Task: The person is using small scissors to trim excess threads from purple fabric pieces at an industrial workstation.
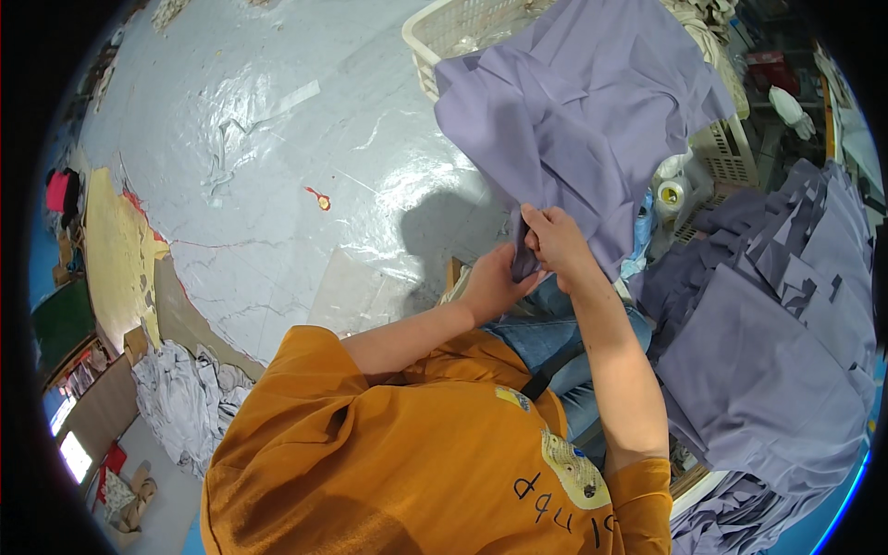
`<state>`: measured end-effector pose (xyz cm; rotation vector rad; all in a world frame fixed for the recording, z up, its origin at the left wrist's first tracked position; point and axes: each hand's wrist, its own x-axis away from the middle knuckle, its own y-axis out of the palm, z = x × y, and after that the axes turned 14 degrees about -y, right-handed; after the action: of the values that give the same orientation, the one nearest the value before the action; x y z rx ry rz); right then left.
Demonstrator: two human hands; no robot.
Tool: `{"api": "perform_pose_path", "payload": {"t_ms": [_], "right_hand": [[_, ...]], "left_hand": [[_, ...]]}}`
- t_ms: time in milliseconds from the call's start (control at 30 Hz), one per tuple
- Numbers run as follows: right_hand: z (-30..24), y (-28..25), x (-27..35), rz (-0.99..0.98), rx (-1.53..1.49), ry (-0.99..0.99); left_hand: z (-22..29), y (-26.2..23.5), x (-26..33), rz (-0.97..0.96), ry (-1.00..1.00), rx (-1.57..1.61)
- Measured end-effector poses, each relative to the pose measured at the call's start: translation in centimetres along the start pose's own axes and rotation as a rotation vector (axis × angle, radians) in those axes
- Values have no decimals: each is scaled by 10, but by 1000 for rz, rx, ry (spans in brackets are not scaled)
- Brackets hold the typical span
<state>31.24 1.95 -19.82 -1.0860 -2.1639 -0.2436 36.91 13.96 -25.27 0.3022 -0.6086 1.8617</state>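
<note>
A large piece of purple-grey fabric (592, 111) drapes over a white plastic basket (427, 42) and hangs down toward me. Its lower corner is bunched between my two hands, just above my lap. My left hand (497, 284) grips the fabric from below, fingers closed round it. Right beside it, my right hand (555, 242) pinches the same gathered edge with thumb and fingers. The hands nearly touch. What lies inside the fold is hidden.
At my right a tall heap of cut purple-grey fabric pieces (754, 351) is stacked. Near the basket stands a white thread spool (671, 192). A pale crumpled cloth pile (190, 398) lies at the left. The grey floor (305, 166) is shiny and cracked, with a small red-and-yellow scrap (321, 199).
</note>
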Motion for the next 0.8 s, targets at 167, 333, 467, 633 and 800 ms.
{"api": "perform_pose_path", "payload": {"t_ms": [167, 333, 467, 633, 800], "right_hand": [[5, 0, -5, -27, 24, -16], [5, -1, -7, -24, 36, -24], [5, -3, -9, -63, 31, 13], [8, -1, -11, -37, 62, -5], [7, 3, -13, -18, 65, -16]], "left_hand": [[-2, 1, 0, 12, 46, -6], [0, -2, 1, -37, 46, -35], [3, -3, 3, -43, 39, -12], [-1, -1, 2, -63, 26, -39], [-2, 1, 4, -75, 16, -74]]}}
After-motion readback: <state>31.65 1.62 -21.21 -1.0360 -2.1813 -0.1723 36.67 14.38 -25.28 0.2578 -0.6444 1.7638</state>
